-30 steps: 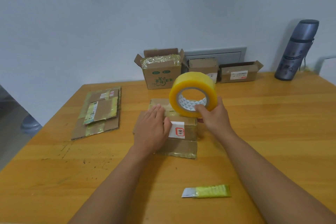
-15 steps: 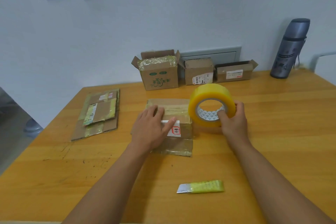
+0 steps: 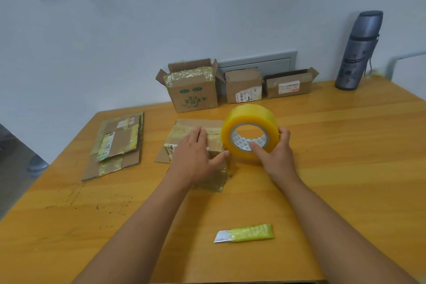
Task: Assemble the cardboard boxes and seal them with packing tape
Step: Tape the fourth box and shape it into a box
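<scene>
A small cardboard box with old tape on it lies in the middle of the wooden table. My left hand rests flat on top of it, fingers straight, thumb stretched toward the tape roll. My right hand grips a big yellow roll of packing tape, thumb in the core, fingers round the outer rim. The roll stands on edge at the box's right end, touching or just above it.
A stack of flattened cardboard boxes lies at the left. Three opened boxes line the wall. A grey flask stands at the back right. A yellow-green utility knife lies near the front edge.
My right hand carried the tape roll off the box top, out to the right and down, then back against the box's right end. My left hand slid a little further over the box.
</scene>
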A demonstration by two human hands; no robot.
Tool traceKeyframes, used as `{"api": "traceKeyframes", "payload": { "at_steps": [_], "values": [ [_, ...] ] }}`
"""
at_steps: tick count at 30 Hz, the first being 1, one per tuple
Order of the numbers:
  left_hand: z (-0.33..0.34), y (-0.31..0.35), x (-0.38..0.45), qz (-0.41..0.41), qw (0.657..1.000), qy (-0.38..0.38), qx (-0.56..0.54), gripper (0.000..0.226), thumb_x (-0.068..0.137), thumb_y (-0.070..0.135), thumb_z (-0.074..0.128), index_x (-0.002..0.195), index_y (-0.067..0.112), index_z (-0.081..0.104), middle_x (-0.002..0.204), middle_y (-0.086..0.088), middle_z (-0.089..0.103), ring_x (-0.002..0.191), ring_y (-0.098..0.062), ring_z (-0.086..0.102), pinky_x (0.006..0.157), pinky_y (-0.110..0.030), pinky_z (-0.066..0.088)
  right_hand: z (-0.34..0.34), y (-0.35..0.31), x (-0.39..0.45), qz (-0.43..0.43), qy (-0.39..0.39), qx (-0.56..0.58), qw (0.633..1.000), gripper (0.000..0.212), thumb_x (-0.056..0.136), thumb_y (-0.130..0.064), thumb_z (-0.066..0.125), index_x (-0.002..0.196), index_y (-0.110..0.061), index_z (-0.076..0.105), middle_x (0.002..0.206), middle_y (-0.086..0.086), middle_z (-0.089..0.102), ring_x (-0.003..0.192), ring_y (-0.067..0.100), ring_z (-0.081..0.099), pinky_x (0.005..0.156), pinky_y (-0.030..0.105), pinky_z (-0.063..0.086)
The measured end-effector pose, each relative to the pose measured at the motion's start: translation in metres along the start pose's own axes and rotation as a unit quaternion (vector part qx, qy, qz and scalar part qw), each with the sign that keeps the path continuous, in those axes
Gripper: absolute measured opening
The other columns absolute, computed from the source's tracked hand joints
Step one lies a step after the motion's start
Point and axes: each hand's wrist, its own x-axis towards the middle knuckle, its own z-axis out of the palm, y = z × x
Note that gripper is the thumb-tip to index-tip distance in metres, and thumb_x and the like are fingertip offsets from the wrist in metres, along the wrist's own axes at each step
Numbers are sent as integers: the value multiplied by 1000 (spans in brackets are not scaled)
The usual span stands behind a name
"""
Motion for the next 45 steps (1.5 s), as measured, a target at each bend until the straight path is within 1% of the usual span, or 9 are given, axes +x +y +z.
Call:
{"api": "traceKeyframes", "payload": {
  "at_steps": [5, 8, 13, 20, 28, 32, 37, 41, 45],
  "values": [
    [5, -3, 0, 16, 1000, 6, -2, 85, 91, 76, 26, 158, 26, 13, 165, -6, 16, 151, -24, 15, 121, -42, 18, -1, 1, 0, -9, -6, -30, 999, 67, 85, -28, 77, 134, -16, 33, 106, -4, 55, 91, 16, 56, 62, 12, 42],
    [3, -1, -2, 15, 1000, 5, 0, 80, 93, 74, 27, 157, 26, 18, 165, -7, 16, 151, -24, 14, 120, -41, 15, -3, 2, 1, -25, 9, -60, 998, 56, 88, -23, 72, 130, -16, 35, 98, 1, 57, 87, 24, 58, 67, 34, 46],
    [4, 2, -1, 26, 999, 27, 21, 74, 96, 67, 28, 156, 23, 25, 162, -1, 24, 148, -22, 19, 120, -40, 16, -5, 12, 1, -45, 35, -108, 993, 55, 87, -25, 67, 131, -19, 35, 104, 8, 60, 87, 30, 58, 69, 40, 48],
    [7, -4, 6, 42, 999, 12, 26, 54, 102, 52, 23, 154, 40, 20, 160, -5, 27, 149, -27, 21, 121, -46, 16, -10, 18, 3, -44, 59, -145, 987, 53, 86, -23, 68, 131, -18, 39, 107, 12, 60, 90, 34, 58, 65, 36, 42],
    [11, -5, 13, 78, 996, 27, -16, 54, 105, 32, 29, 157, 19, 23, 164, -1, 20, 151, -16, 16, 121, -33, 9, -12, 16, 1, -82, 33, -171, 981, 68, 84, -25, 73, 143, -18, 39, 125, 9, 54, 113, 30, 51, 87, 42, 46],
    [10, -7, 14, 79, 996, 8, -30, 53, 107, 37, 28, 158, 23, 19, 165, 0, 17, 151, -16, 13, 120, -31, 7, -13, 12, -3, -87, -24, -148, 985, 82, 85, -27, 74, 151, -34, 27, 134, 2, 43, 109, 14, 45, 85, 31, 40],
    [10, -11, 17, 76, 997, 6, -20, 52, 108, 37, 28, 158, 23, 21, 165, 0, 18, 151, -17, 14, 120, -32, 10, -19, 5, -3, -67, -35, -170, 983, 83, 87, -24, 70, 153, -33, 21, 136, 6, 42, 112, 24, 50, 82, 31, 40],
    [8, -18, 21, 69, 997, -6, -22, 51, 108, 37, 27, 157, 24, 21, 165, 0, 17, 151, -18, 14, 120, -34, 11, -39, -8, -10, -78, -32, -277, 957, 83, 89, -31, 66, 154, -38, 14, 125, 4, 41, 93, 20, 49, 70, 33, 44],
    [5, -38, 31, 38, 999, -13, -9, 50, 108, 36, 25, 157, 24, 24, 164, 1, 20, 150, -17, 19, 120, -35, 14, -64, -21, -21, -137, -5, -408, 903, 85, 89, -37, 62, 156, -40, 9, 113, 0, 39, 98, 19, 44, 73, 32, 45]
  ]
}}
